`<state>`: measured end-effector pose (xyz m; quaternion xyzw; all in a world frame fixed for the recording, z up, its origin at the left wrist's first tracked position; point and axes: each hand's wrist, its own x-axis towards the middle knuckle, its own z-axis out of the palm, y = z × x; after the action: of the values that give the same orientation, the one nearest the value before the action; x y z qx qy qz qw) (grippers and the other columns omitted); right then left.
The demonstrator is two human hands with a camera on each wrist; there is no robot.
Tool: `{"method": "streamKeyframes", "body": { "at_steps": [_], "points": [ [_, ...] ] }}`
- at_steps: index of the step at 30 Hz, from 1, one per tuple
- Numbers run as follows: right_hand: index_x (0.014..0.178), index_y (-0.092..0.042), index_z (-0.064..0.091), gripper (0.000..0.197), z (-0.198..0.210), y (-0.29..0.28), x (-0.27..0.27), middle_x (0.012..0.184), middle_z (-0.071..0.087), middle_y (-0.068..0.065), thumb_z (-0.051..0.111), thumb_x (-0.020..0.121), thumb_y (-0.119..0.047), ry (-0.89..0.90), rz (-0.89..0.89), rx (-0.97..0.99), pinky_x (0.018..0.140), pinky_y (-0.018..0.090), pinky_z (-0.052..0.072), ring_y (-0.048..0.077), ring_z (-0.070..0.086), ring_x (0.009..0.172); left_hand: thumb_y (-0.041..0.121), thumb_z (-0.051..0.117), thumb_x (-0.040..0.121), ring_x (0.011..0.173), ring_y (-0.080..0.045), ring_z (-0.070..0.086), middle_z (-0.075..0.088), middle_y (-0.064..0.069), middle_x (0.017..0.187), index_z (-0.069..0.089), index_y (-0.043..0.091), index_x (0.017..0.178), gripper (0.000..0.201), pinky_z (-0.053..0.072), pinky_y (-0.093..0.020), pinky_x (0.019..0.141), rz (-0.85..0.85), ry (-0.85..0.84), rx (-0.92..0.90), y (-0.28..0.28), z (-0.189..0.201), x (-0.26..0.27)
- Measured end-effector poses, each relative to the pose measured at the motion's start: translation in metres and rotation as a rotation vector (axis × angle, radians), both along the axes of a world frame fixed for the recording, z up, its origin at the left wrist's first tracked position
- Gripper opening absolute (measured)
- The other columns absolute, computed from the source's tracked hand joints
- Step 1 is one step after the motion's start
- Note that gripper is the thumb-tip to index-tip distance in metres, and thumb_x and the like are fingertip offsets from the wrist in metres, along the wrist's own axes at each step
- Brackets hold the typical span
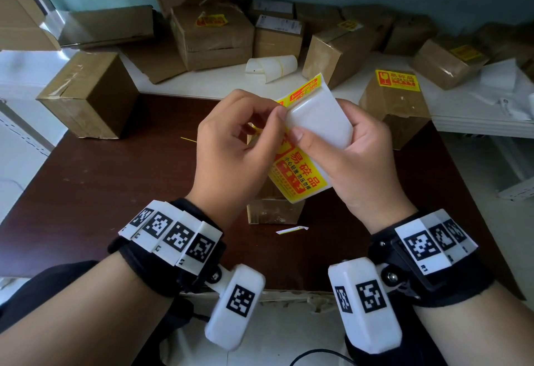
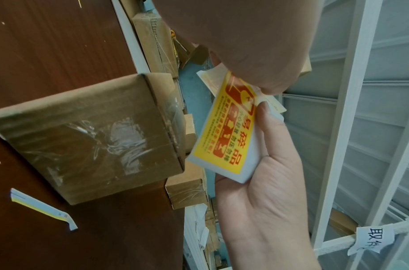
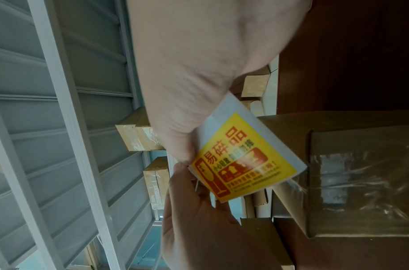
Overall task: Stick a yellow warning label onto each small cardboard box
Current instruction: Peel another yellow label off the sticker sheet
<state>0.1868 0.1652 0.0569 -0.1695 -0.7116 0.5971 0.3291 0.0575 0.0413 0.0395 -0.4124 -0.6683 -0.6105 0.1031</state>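
Observation:
Both hands hold a strip of yellow warning labels (image 1: pixel 300 174) on white backing, bent over so the blank backing (image 1: pixel 318 119) faces up. My right hand (image 1: pixel 306 138) grips the strip, thumb on the backing and fingers behind. My left hand (image 1: pixel 271 117) pinches the strip's edge at the bend between thumb and forefinger. The printed labels (image 2: pixel 226 138) show in the left wrist view, and the label strip (image 3: pixel 242 160) in the right wrist view. Under the hands a small taped cardboard box (image 1: pixel 274 212) stands on the dark brown table (image 1: pixel 115 192); on the box's top (image 2: pixel 90 138) I see no label.
A plain box (image 1: pixel 89 93) stands at the left. A labelled box (image 1: pixel 396 99) is at the right. Several more boxes are piled along the back wall. Curled empty backing (image 1: pixel 271 67) lies on the white shelf (image 1: pixel 476 122). A paper scrap (image 1: pixel 291 229) lies near the middle box.

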Motion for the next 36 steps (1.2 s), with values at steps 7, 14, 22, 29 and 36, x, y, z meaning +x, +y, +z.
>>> {"method": "streamKeyframes", "body": {
  "at_steps": [7, 14, 22, 29, 36],
  "points": [
    [0.124, -0.016, 0.076, 0.031, -0.002, 0.002, 0.000, 0.115, 0.082, 0.004, 0.086, 0.094, -0.017, -0.019, -0.013, -0.010, 0.089, 0.048, 0.068, 0.023, 0.081, 0.107, 0.012, 0.073, 0.105, 0.077, -0.001, 0.059, 0.066, 0.005, 0.085, 0.077, 0.009, 0.092, 0.014, 0.045, -0.018, 0.073, 0.007, -0.020, 0.006, 0.001, 0.000, 0.000],
    [0.118, -0.022, 0.078, 0.029, -0.004, 0.002, -0.003, 0.115, 0.083, 0.006, 0.088, 0.091, -0.017, 0.007, -0.027, -0.040, 0.092, 0.058, 0.067, 0.027, 0.081, 0.107, 0.012, 0.073, 0.104, 0.075, 0.001, 0.058, 0.065, 0.005, 0.084, 0.075, 0.010, 0.090, 0.015, 0.043, -0.018, 0.073, 0.014, -0.037, 0.014, 0.000, 0.000, -0.001],
    [0.127, -0.014, 0.074, 0.042, -0.001, 0.004, -0.005, 0.122, 0.081, 0.013, 0.089, 0.088, -0.008, 0.052, -0.055, -0.250, 0.090, 0.048, 0.067, 0.033, 0.080, 0.112, 0.012, 0.072, 0.105, 0.076, -0.003, 0.059, 0.066, 0.004, 0.086, 0.074, 0.008, 0.090, 0.015, 0.045, -0.019, 0.072, 0.011, -0.073, 0.021, -0.001, 0.002, -0.001],
    [0.121, -0.016, 0.076, 0.046, 0.005, 0.007, -0.002, 0.117, 0.083, 0.014, 0.090, 0.078, -0.018, -0.030, 0.058, -0.372, 0.091, 0.051, 0.067, 0.034, 0.081, 0.108, 0.028, 0.069, 0.101, 0.136, -0.013, 0.060, 0.063, -0.001, 0.132, 0.073, 0.025, 0.087, 0.015, 0.056, -0.039, 0.106, -0.082, -0.231, -0.085, -0.002, 0.002, -0.016],
    [0.106, -0.023, 0.082, 0.030, 0.007, 0.016, 0.001, 0.109, 0.084, 0.006, 0.088, 0.078, -0.014, -0.080, 0.302, -0.562, 0.075, 0.033, 0.067, 0.019, 0.082, 0.092, 0.027, 0.071, 0.087, 0.141, -0.004, 0.060, 0.073, 0.003, 0.101, 0.076, 0.033, 0.066, 0.022, 0.050, -0.035, 0.104, -0.142, -0.622, 0.066, 0.001, 0.015, -0.025]
  ]
}}
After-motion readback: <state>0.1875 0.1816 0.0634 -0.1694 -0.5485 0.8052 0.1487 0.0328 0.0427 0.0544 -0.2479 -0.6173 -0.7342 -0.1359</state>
